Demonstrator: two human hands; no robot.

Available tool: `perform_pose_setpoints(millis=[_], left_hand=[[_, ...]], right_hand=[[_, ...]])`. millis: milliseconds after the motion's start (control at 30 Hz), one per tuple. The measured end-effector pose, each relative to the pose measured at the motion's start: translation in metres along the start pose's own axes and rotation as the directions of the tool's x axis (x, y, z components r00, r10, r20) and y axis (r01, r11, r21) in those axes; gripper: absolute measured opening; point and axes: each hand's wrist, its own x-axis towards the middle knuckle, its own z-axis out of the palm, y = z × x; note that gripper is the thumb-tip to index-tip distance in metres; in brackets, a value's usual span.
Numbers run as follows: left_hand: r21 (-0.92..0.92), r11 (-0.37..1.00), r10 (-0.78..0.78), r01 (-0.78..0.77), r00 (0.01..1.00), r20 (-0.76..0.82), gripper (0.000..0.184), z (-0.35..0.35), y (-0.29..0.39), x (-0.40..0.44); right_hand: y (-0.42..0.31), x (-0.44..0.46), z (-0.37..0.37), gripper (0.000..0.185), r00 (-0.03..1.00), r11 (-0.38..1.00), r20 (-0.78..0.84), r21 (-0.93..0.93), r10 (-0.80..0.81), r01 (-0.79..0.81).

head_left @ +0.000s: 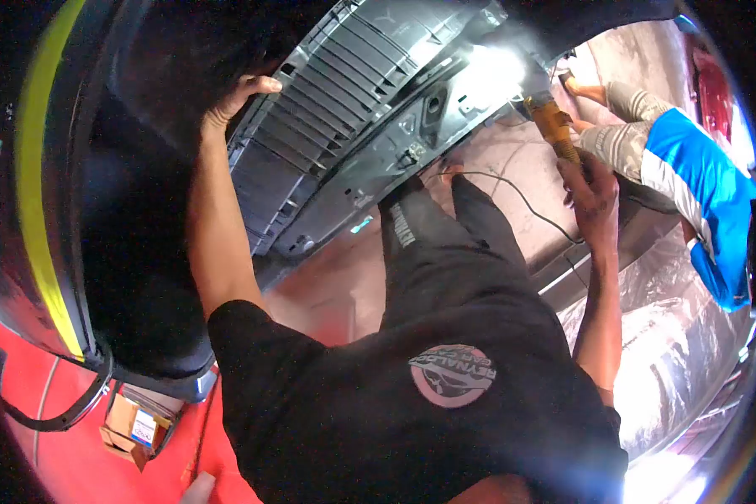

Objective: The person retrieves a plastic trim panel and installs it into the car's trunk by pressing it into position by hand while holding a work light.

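On the left, my left hand grips the edge of a dark ribbed plastic panel, thumb over the near side and the other fingers mostly hidden. A metal vehicle panel with holes and a latch-like fitting runs along the ribbed one. At the right, my right hand is closed around the yellow handle of a work light. Its lamp end glares white close to the metal panel, washing out that area. A thin dark cable runs near this hand.
Another person in a blue and white top is low at the right. Plastic sheeting covers something below them. A cardboard box sits on the red floor at lower left. A dark body part with a yellow stripe stands left.
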Motion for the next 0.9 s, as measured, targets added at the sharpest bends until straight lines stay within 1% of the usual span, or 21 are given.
perform_pose_setpoints(millis=[33, 67, 100, 167, 200, 233, 267, 300, 333, 367, 400, 433, 467, 533, 633, 733, 833, 900], left_hand=[[-0.007, 0.996, -0.090, 0.090, 0.995, 0.044, 0.041, -0.003, 0.006, -0.002], [-0.037, 0.992, -0.118, 0.121, 0.991, 0.067, 0.042, -0.003, 0.002, -0.004], [-0.065, 0.986, -0.147, 0.153, 0.985, 0.090, 0.043, -0.003, -0.003, -0.005], [-0.144, 0.982, -0.112, 0.124, 0.990, 0.089, 0.043, 0.000, -0.031, -0.001], [-0.166, 0.979, -0.108, 0.122, 0.990, 0.089, 0.043, 0.001, -0.040, 0.000], [-0.189, 0.975, -0.104, 0.119, 0.991, 0.089, 0.043, 0.003, -0.049, 0.000], [-0.165, 0.984, -0.052, 0.061, 0.997, 0.060, 0.041, 0.001, -0.063, 0.004], [-0.111, 0.987, -0.111, 0.119, 0.991, 0.079, 0.042, -0.011, -0.086, 0.011], [-0.060, 0.984, -0.163, 0.169, 0.982, 0.098, 0.043, -0.021, -0.111, 0.020], [-0.010, 0.977, -0.209, 0.212, 0.971, 0.119, 0.044, -0.025, -0.125, 0.022], [0.011, 0.987, -0.158, 0.158, 0.983, 0.096, 0.049, -0.023, -0.113, 0.018], [0.032, 0.994, -0.105, 0.103, 0.992, 0.076, 0.053, -0.015, -0.085, 0.016], [0.054, 0.997, -0.051, 0.047, 0.997, 0.058, 0.059, -0.008, -0.064, 0.014], [0.009, 0.997, 0.080, -0.080, 0.991, -0.111, 0.051, -0.005, -0.052, 0.004], [0.075, 0.993, 0.106, -0.096, 0.984, -0.143, 0.055, -0.002, -0.032, -0.002], [0.123, 0.985, 0.143, -0.123, 0.976, -0.166, 0.059, 0.003, -0.015, -0.006], [0.181, 0.973, 0.180, -0.146, 0.965, -0.191, 0.065, 0.008, -0.001, -0.009], [0.213, 0.964, 0.203, -0.160, 0.959, -0.199, 0.068, 0.015, 0.005, -0.010]], right_hand=[[0.003, 0.000, -0.001, 0.034, 1.000, 1.000, 0.009, -0.005, -0.001, 0.001], [0.018, -0.001, 0.003, 0.035, 0.998, 0.998, -0.040, 0.029, -0.047, 0.048], [0.018, -0.001, 0.003, 0.035, 0.998, 0.998, -0.032, 0.004, -0.060, 0.060], [0.009, 0.000, 0.002, 0.036, 0.996, 0.995, -0.005, -0.045, -0.085, 0.085], [-0.004, 0.000, -0.001, 0.038, 0.995, 1.000, 0.097, -0.019, -0.008, 0.010], [0.017, 0.001, 0.002, 0.040, 0.994, 0.994, 0.069, -0.060, -0.090, 0.094], [0.011, -0.001, 0.007, 0.040, 0.993, 0.997, 0.084, -0.011, -0.081, 0.083], [0.003, -0.002, 0.008, 0.041, 0.993, 0.997, 0.092, 0.036, -0.077, 0.074], [-0.003, -0.002, 0.010, 0.040, 0.992, 0.999, 0.122, 0.017, -0.040, 0.038], [-0.002, -0.003, 0.013, 0.040, 0.987, 0.999, 0.154, 0.010, -0.042, 0.041], [-0.002, -0.004, 0.014, 0.040, 0.983, 0.999, 0.181, 0.000, -0.042, 0.043], [-0.001, -0.005, 0.015, 0.040, 0.978, 0.999, 0.207, -0.012, -0.040, 0.044], [0.000, -0.008, 0.016, 0.040, 0.973, 0.997, 0.217, 0.009, -0.079, 0.079], [0.000, -0.017, 0.021, 0.040, 0.959, 0.987, 0.238, 0.061, -0.157, 0.146], [-0.037, -0.028, 0.022, 0.042, 0.924, 0.992, 0.372, -0.046, -0.095, 0.121], [-0.033, -0.030, 0.026, 0.042, 0.882, 0.989, 0.463, -0.062, -0.092, 0.136], [-0.045, -0.032, 0.026, 0.041, 0.881, 0.971, 0.470, -0.183, -0.052, 0.154], [-0.033, -0.033, 0.027, 0.039, 0.888, 0.967, 0.443, -0.149, -0.121, 0.206]])
